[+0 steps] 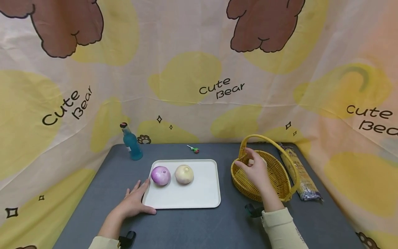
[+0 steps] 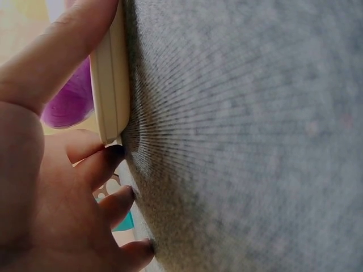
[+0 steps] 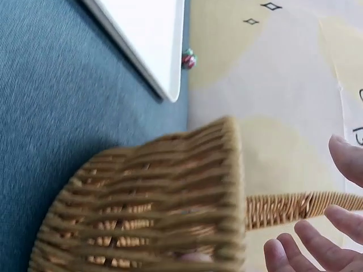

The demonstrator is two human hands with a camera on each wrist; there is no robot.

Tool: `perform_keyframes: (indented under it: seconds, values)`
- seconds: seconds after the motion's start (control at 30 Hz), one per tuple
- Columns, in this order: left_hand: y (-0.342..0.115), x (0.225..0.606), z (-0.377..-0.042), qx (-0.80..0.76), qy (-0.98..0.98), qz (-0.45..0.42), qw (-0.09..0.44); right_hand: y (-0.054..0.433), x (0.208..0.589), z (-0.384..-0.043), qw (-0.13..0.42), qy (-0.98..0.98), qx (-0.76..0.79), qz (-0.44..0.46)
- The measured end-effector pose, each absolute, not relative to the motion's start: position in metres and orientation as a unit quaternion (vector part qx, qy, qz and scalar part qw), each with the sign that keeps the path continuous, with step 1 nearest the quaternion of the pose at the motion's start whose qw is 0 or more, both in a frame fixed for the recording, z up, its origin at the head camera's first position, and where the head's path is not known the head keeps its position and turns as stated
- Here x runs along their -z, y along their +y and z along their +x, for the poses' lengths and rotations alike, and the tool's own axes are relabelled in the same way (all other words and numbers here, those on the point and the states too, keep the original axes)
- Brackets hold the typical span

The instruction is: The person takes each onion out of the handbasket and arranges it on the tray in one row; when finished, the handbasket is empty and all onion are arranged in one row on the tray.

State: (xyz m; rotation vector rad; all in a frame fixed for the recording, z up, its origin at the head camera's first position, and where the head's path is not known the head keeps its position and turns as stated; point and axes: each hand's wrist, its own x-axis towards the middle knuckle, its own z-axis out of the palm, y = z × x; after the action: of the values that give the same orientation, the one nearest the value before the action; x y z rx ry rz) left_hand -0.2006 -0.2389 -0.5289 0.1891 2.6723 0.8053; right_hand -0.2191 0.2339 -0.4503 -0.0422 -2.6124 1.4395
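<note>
My left hand rests at the left end of a white tray, thumb along its near corner and fingers spread against the side. On the tray sit a purple onion and, to its right, a pale yellow-white onion. In the left wrist view the thumb lies across the tray's edge. My right hand hovers over a yellow wicker basket, thumb and fingers apart with nothing between them. A whitish thing in the basket is mostly hidden behind that hand.
A blue bottle stands at the back left. Behind the tray lies a small wrapped lollipop. Right of the basket, a long yellow plastic package lies along the table's edge. The basket's tall handle arches over it. A printed cloth hangs behind.
</note>
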Motion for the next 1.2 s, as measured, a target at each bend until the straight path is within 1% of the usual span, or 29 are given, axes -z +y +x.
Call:
perform_keyframes:
  seconds: [0.37,0.6,1.0,1.2]
  values:
    - [-0.237,0.526,-0.201,-0.288,0.940,0.079,0.164,0.258,0.449,-0.219,0.041,-0.891,-0.449,-0.064]
    - [-0.240,0.527,-0.202,-0.286,0.941,0.081,0.162,0.268,0.453,-0.225,0.034,-0.889,-0.446,-0.095]
    - [-0.240,0.528,-0.199,-0.283,0.942,0.076,0.164,0.279,0.468,-0.235,0.019,-0.890,-0.439,-0.123]
    - [-0.240,0.527,-0.199,-0.284,0.942,0.080,0.161,0.283,0.473,-0.237,-0.001,-0.904,-0.408,-0.125]
